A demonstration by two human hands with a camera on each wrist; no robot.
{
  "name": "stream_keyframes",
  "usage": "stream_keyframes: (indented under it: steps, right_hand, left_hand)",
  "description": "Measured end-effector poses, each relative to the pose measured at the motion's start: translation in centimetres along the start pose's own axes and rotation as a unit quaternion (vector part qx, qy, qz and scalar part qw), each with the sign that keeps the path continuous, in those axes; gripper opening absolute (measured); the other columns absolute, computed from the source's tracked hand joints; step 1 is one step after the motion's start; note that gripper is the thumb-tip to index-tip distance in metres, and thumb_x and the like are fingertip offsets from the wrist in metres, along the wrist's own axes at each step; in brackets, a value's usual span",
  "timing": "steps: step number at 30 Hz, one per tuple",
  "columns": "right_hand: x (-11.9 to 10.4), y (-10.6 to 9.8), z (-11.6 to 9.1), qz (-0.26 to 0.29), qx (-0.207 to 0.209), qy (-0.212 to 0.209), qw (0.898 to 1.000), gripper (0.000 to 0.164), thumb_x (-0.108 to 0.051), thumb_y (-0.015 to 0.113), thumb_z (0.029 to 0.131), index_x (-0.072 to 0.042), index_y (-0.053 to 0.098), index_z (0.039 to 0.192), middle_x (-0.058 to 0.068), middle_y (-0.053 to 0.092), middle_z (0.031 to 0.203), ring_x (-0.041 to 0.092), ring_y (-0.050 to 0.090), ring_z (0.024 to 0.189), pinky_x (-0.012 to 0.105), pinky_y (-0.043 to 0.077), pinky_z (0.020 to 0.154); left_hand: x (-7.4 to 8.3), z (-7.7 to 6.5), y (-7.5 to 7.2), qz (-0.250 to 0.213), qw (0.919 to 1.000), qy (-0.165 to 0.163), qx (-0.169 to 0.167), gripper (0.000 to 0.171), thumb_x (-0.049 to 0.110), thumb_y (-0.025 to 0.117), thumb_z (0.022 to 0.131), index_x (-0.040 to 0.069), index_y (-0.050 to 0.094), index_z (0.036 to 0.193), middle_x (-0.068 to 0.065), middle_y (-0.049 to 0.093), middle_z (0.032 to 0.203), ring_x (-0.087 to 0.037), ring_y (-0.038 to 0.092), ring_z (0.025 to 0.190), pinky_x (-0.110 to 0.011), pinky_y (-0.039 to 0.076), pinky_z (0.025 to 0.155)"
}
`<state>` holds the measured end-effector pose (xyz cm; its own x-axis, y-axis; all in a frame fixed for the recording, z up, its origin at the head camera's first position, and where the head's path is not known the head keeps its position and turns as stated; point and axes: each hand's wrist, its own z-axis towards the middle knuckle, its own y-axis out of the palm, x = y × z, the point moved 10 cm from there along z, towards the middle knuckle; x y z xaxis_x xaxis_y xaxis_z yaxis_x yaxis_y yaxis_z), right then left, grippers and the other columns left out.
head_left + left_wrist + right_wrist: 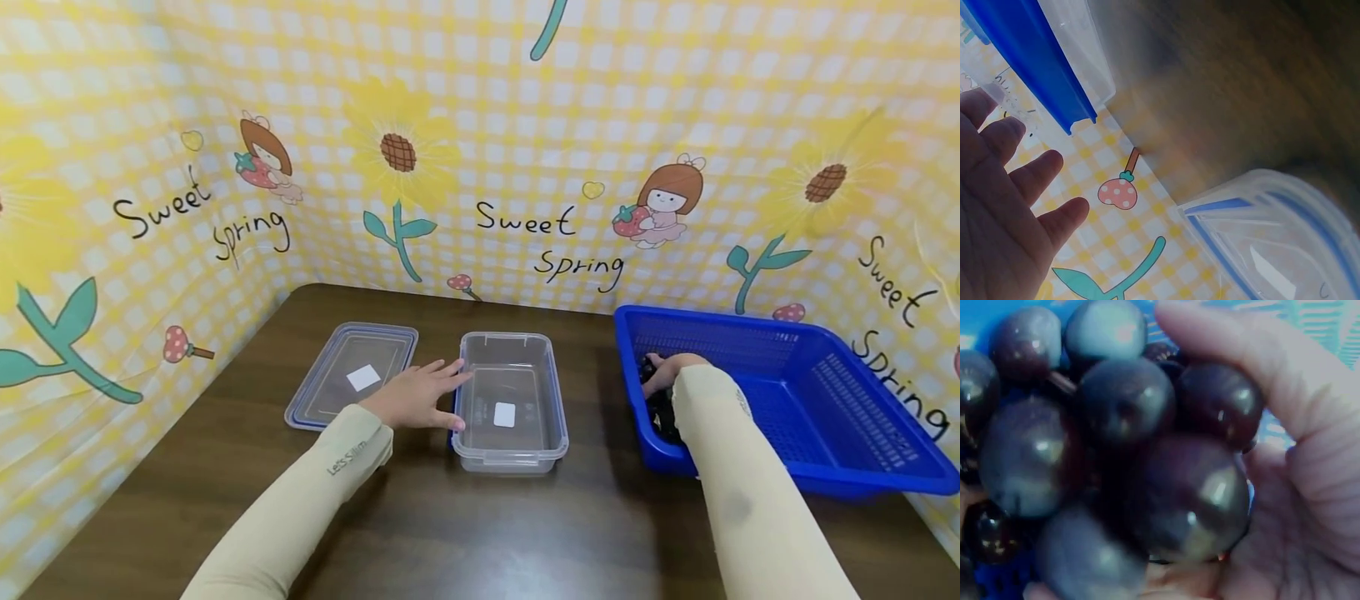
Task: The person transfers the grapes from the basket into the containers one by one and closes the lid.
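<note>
A clear plastic food container (517, 458) with no lid on it sits in the middle of the table. Fingers spread, my left hand (423, 397) reaches over its left rim, the fingertips right at the edge. In the left wrist view the same hand (1000, 187) shows straight fingers beside the container's blue side clip (1032, 59). My right hand (670, 373) is down inside the left end of a blue basket (637, 417). There it grips a bunch of dark purple grapes (1188, 497), thumb along one side and fingers underneath, as the right wrist view shows.
The container's clear lid (337, 375), with a blue seal and a white label, lies on the brown table (450, 533) left of the container. Behind the table hangs a yellow checked cloth (480, 167), which also runs along both sides.
</note>
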<state>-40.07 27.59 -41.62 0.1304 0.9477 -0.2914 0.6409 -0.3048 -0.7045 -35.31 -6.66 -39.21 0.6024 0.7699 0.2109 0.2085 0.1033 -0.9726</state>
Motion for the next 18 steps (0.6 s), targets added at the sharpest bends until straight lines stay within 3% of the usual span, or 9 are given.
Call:
stream_keyframes:
  steps: [5, 11, 15, 18]
  right_hand:
    - [-0.28, -0.03, 0.43, 0.002, -0.002, -0.024, 1.000, 0.100, -0.028, 0.068, 0.084, -0.001, 0.000, 0.151, 0.035, -0.008, 0.151, 0.052, -0.001, 0.138, 0.055, 0.025, 0.108]
    - [0.15, 0.07, 0.79, 0.048, 0.000, -0.023, 0.999, 0.096, -0.020, 0.068, 0.084, -0.007, 0.003, 0.153, 0.034, -0.008, 0.152, 0.054, 0.005, 0.137, 0.058, 0.028, 0.106]
    - [-0.18, -0.15, 0.76, 0.035, 0.003, -0.055, 0.998, 0.093, -0.014, 0.067, 0.081, -0.005, 0.008, 0.153, 0.035, -0.001, 0.152, 0.052, 0.018, 0.135, 0.055, 0.033, 0.103]
    - [-0.66, -0.73, 0.82, 0.008, 0.013, -0.095, 0.995, 0.087, -0.010, 0.066, 0.079, 0.000, 0.018, 0.150, 0.036, 0.019, 0.148, 0.043, 0.039, 0.125, 0.047, 0.039, 0.100]
  left_hand:
    - [-0.02, -0.06, -0.18, -0.008, 0.9999, 0.002, 0.007, 0.082, 0.053, 0.063, 0.086, 0.010, 0.035, 0.149, -0.016, 0.026, 0.154, -0.045, 0.026, 0.138, -0.065, 0.022, 0.105]
    - [-0.16, 0.08, -0.22, -0.008, 0.9999, 0.004, 0.007, 0.083, 0.055, 0.064, 0.085, 0.011, 0.035, 0.149, -0.016, 0.027, 0.154, -0.045, 0.026, 0.137, -0.065, 0.022, 0.106]
    - [-0.27, -0.04, -0.18, -0.020, 0.9998, -0.006, 0.001, 0.084, 0.055, 0.065, 0.084, 0.012, 0.035, 0.149, -0.015, 0.026, 0.154, -0.044, 0.027, 0.137, -0.063, 0.021, 0.107]
    - [-0.29, 0.04, -0.18, -0.023, 0.9997, -0.009, -0.001, 0.084, 0.055, 0.065, 0.083, 0.012, 0.035, 0.149, -0.015, 0.026, 0.155, -0.043, 0.029, 0.137, -0.063, 0.021, 0.107]
